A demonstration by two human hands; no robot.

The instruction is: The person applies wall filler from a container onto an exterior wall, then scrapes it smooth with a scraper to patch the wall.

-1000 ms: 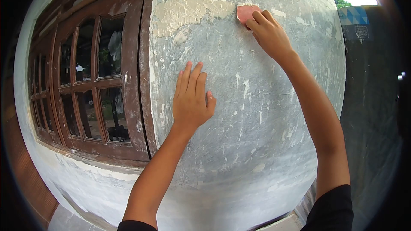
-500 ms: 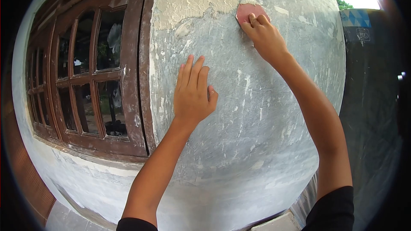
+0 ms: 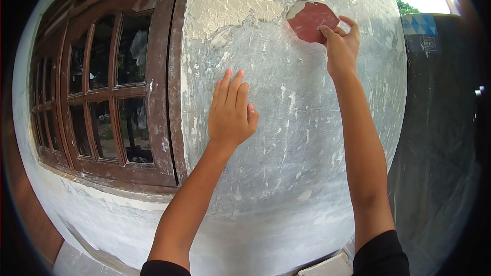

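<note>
Between the thumb and fingers of my right hand (image 3: 342, 46) is a flat reddish putty scraper (image 3: 313, 23), held by its right edge. Pale paste (image 3: 296, 9) coats its upper left corner, and its face is turned toward me, close to the wall. My left hand (image 3: 231, 107) lies against the grey wall (image 3: 266, 148) with its fingers stretched upward and nothing in it. Above it, a cream band of rough putty (image 3: 230, 14) runs across the wall from near the window frame to the scraper.
A brown wooden window (image 3: 115, 92) with dark glass panes fills the left side, its frame scuffed with white. Dark sheeting (image 3: 440, 122) with a blue patterned strip hangs at the right. A pale block (image 3: 327, 266) lies at the wall's foot.
My right hand has shifted right and turned, so the scraper now shows more of its red face and the paste on its corner. My left hand stays in place.
</note>
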